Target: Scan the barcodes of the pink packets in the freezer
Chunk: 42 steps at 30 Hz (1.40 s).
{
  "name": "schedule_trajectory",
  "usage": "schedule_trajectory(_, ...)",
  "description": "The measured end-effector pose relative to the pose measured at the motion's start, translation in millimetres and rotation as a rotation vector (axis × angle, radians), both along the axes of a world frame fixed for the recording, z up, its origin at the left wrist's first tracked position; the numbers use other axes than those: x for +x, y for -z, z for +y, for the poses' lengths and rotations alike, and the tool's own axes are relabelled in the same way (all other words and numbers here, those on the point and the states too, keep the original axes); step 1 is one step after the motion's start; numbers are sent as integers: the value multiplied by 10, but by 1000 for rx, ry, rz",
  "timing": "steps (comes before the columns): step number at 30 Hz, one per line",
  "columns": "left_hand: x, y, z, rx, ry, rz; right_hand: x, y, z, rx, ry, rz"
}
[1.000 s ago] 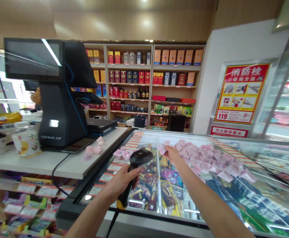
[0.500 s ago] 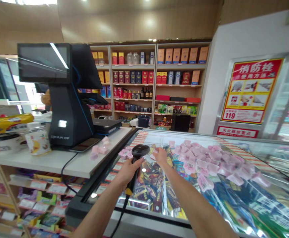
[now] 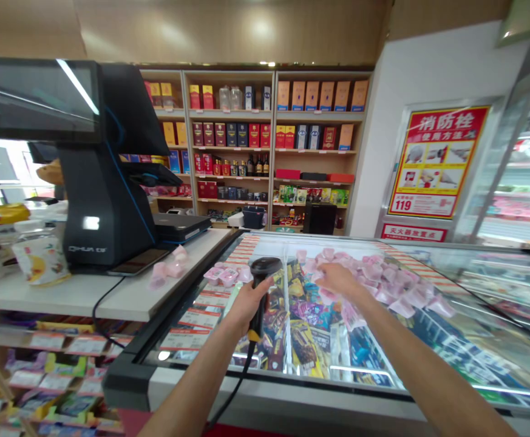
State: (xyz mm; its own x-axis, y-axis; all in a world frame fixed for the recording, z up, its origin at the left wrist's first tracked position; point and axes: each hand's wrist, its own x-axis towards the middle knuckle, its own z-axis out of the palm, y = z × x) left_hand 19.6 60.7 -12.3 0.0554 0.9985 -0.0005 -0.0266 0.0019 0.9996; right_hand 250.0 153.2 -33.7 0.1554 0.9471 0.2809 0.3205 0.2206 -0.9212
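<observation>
My left hand [image 3: 250, 303] is wrapped round the handle of a black barcode scanner [image 3: 265, 267], held upright above the freezer's glass top with its cable hanging down. At the left edge of a pile of small pink cup-shaped packs [image 3: 378, 273], my right hand [image 3: 337, 280] has its fingers bent together on one pink pack [image 3: 311, 267]; its fingertips are partly hidden. Left of the scanner lies a smaller group of pink packs [image 3: 228, 276], some with labels. Under the glass show colourful ice-cream wrappers [image 3: 308, 346].
On the white counter [image 3: 110, 297] at the left stand a black cash register [image 3: 105, 206], a patterned pouch [image 3: 41, 258] and more pink packs [image 3: 169, 267]. A dark freezer rim [image 3: 128, 370] runs along the near edge. Shelves of boxes [image 3: 232, 133] stand behind.
My right hand has moved right, away from the scanner to the pink pile. My left hand still holds the scanner. The view has shifted to the right.
</observation>
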Motion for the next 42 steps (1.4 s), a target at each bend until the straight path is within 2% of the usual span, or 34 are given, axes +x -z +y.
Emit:
schedule_trajectory(3, 62, 37, 3, 7, -5, -10, 191, 161, -151, 109, 119, -349)
schedule_trajectory(6, 61, 81, -5, 23, -6, -19, 171, 293, -250, 250, 210, -767)
schedule_trajectory(9, 29, 111, -58, 49, 9, -32, 63, 290, -354, 180, 184, -1033)
schedule_trajectory(12, 7, 112, -129, 70, 29, -36, -51, 208, -446, 125, 151, -1141)
schedule_trajectory(16, 2, 95, -176, 93, 20, -28, -131, 119, -494, 81, 102, -1176)
schedule_trajectory(21, -30, 146, -156, 95, -3, -26, -83, 137, -538, 17, 163, -1247)
schedule_trajectory(24, -64, 182, -147, 83, 8, -29, -89, 195, -566, 81, 120, -1230)
schedule_trajectory(29, -129, 171, -163, 101, 49, -7, -232, 279, -477, 192, -54, -1082)
schedule_trajectory(35, -135, 130, -277, 93, 72, -6, -415, 326, -160, 428, 67, -689)
schedule_trajectory(39, -124, 39, -423, 131, 93, 21, -501, 392, 9, 587, 77, -610)
schedule_trajectory(42, -149, -31, -485, 139, 129, 63, -519, 425, 82, 629, 77, -588)
